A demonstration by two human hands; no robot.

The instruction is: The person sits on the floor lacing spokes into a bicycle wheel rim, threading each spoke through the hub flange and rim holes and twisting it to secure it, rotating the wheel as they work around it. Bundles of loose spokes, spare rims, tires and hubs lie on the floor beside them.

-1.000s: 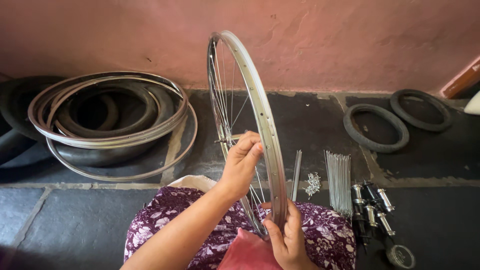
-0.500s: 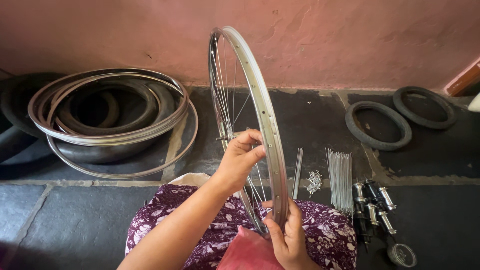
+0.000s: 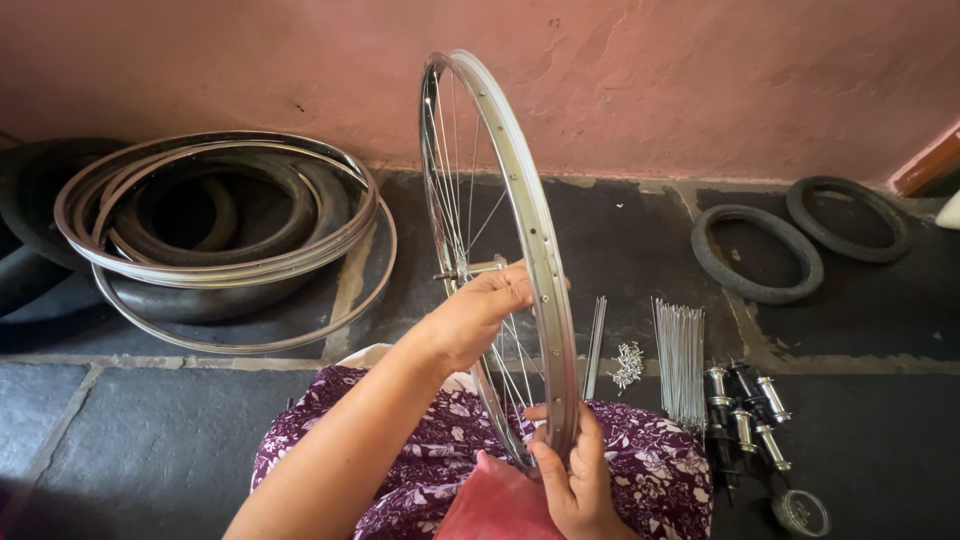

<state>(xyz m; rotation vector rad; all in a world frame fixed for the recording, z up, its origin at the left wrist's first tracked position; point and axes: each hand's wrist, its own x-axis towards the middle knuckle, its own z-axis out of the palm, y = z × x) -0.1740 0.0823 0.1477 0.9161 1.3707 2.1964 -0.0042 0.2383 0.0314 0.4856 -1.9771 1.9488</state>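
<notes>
So the bicycle wheel rim (image 3: 520, 215) is standing upright on edge, seen nearly edge-on from the head camera, its plane running from the person's lap away toward the pink wall (image 3: 700, 80). The top of the hoop sits up against the wall background and the bottom rests on the lap, on the purple floral cloth (image 3: 420, 440). Thin spokes (image 3: 455, 190) fan in from the rim to the hub (image 3: 470, 270) in the middle, and the hub's axle lies roughly level, pointing left to right.

The left hand (image 3: 475, 315) is up at hub height, fingers curled in and bunched together, pinching at the spokes right by the hub. The right hand (image 3: 575, 480) is down at the bottom of the rim, fingers wrapped round the metal band with the thumb on the near side, gripping it firmly.

On the dark stone floor (image 3: 150, 430) just right of the wheel: a few loose spokes (image 3: 595, 335), a little heap of spoke nipples (image 3: 628, 365), a neat bundle of spokes (image 3: 680, 360), then a cluster of spare hubs (image 3: 745, 405) and a small round tin (image 3: 800, 512). Far left there's a stack of bare rims (image 3: 215, 260) lying on black tyres (image 3: 30, 270), and two small tyres (image 3: 755, 255) lie flat off to the right near the wall.
</notes>
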